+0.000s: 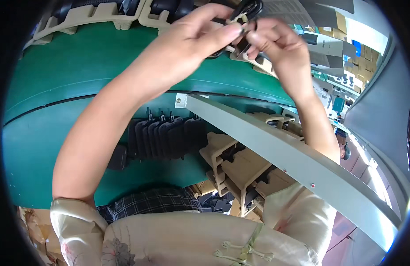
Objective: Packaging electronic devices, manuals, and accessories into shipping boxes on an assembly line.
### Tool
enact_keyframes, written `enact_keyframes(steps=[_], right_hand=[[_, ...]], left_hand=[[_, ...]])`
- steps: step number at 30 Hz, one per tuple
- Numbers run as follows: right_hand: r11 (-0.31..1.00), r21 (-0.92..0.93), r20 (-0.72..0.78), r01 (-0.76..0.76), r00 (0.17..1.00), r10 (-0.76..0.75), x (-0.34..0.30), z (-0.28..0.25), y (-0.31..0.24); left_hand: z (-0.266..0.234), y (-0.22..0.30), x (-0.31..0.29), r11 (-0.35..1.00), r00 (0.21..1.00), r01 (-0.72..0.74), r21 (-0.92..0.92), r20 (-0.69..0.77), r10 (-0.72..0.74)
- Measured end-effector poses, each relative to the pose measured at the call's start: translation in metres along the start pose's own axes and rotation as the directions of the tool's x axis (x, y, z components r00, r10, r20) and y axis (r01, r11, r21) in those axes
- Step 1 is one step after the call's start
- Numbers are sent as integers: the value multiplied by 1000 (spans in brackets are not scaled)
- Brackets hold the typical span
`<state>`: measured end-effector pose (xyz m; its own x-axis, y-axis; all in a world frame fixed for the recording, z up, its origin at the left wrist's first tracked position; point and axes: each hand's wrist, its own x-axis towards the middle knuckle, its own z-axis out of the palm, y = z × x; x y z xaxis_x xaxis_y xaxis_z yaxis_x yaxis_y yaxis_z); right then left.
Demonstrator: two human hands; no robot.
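A coiled black cable (248,9) is held up over the far side of the green belt, at the top of the view. My left hand (200,40) is closed round the bundle, thumb pressed near a small pale piece on it. From the other side, the bent fingers of my right hand (278,46) pinch at the same bundle, thumb and forefinger together. Loops of the cable stick out above and below my fingers. The exact spot where the fingertips meet is partly hidden and slightly blurred.
Tan moulded trays (87,17) with black items line the green belt (94,57). Nearer stands a row of flat dark parts (163,137) on a green surface. A pale metal bar (276,139) slants across the right, above stacked tan trays (242,167).
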<state>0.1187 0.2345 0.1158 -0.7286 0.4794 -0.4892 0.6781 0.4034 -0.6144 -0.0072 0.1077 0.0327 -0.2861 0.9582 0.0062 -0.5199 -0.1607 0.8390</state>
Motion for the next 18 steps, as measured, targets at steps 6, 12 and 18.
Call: enact_keyframes(steps=[6,12,18], right_hand=[[969,22,-196,247,951,-238,-4,-29,-11],[950,7,-110,311,945,-309,-16,-7,-10],[921,-373,-296,-111,955,-5,-30,-67,44]], left_hand=[[14,5,11,868,975,51,493,163,-150],[37,4,30,672,945,-323,667,263,194],[-14,1,-31,358,865,-322,876,118,489]])
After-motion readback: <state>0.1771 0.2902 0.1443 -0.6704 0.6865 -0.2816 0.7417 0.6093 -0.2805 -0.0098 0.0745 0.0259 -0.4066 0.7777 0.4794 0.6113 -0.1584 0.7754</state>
